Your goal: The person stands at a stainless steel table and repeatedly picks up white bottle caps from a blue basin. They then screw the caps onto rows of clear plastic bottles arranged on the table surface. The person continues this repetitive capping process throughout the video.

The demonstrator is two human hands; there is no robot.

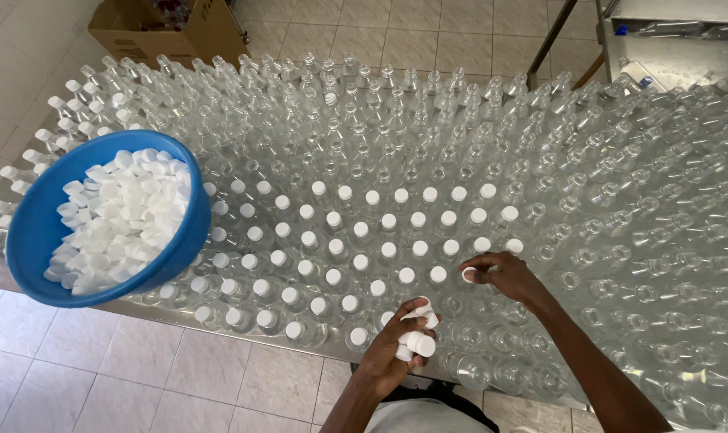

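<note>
head view looks down on a steel table [219,341] packed tight with clear plastic bottles [492,152], standing upright in rows. taking the blue bowl [35,232] as the landmark: it sits tilted on top of the bottles at the table's near left part, heaped with white screw caps [119,216]. right of the bowl, a block of bottles already carries white caps [384,220]; beyond that block and further right of the bowl, the bottles stand open-necked. the left hand [396,349] is well to the right of the bowl, at the table's near edge, its fingers curled around a handful of loose caps [418,341], several poking out between them. the right hand [500,277] is further right again, just past the capped block, fingertips pinching one white cap [469,275] over a bottle neck at the edge of the capped rows; whether the cap touches the neck cannot be told. far behind the bowl, off the table, a cardboard box [167,28] rests on the tiled floor [83,385].
</note>
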